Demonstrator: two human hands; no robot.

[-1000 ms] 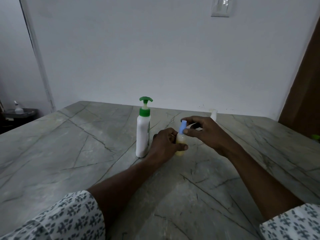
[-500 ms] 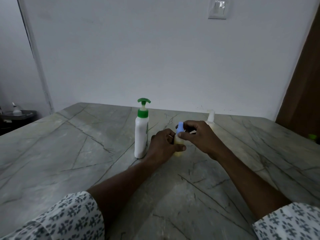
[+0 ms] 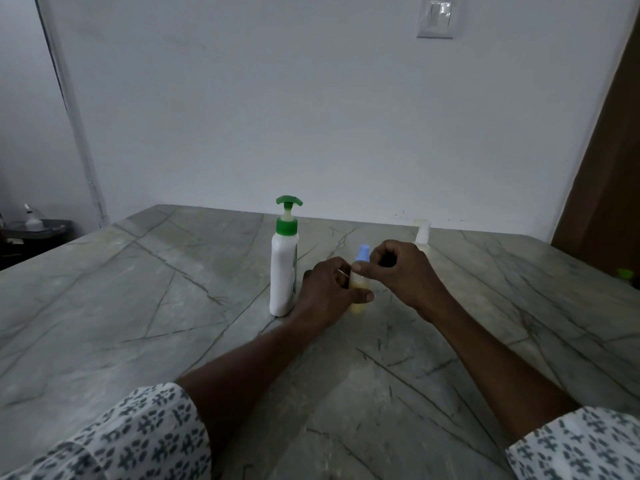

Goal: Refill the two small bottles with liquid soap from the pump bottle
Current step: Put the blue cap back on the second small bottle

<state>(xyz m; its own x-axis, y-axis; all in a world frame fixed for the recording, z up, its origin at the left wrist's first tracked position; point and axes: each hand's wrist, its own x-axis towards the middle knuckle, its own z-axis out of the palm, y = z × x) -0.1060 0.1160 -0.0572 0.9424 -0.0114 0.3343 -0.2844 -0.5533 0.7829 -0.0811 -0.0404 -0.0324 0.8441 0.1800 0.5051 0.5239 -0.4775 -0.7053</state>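
Note:
A white pump bottle (image 3: pixel 284 268) with a green pump head stands upright on the grey marble table (image 3: pixel 138 306). Just right of it stands a small bottle (image 3: pixel 358 303) of yellowish soap with a blue cap (image 3: pixel 363 253). My left hand (image 3: pixel 325 289) wraps around the small bottle's body. My right hand (image 3: pixel 398 271) pinches the blue cap from the right with thumb and fingers. A second small bottle (image 3: pixel 422 232) with a white cap stands behind my right hand, mostly hidden by it.
The table runs back to a white wall. A brown door (image 3: pixel 609 168) is at the right, with a green object (image 3: pixel 625 273) near the table's right edge. A dark side stand with a small bottle (image 3: pixel 33 220) sits at far left.
Both hands stayed on the small bottle. My right hand's fingers have turned around the blue cap and curled in tighter. The pump bottle has not moved.

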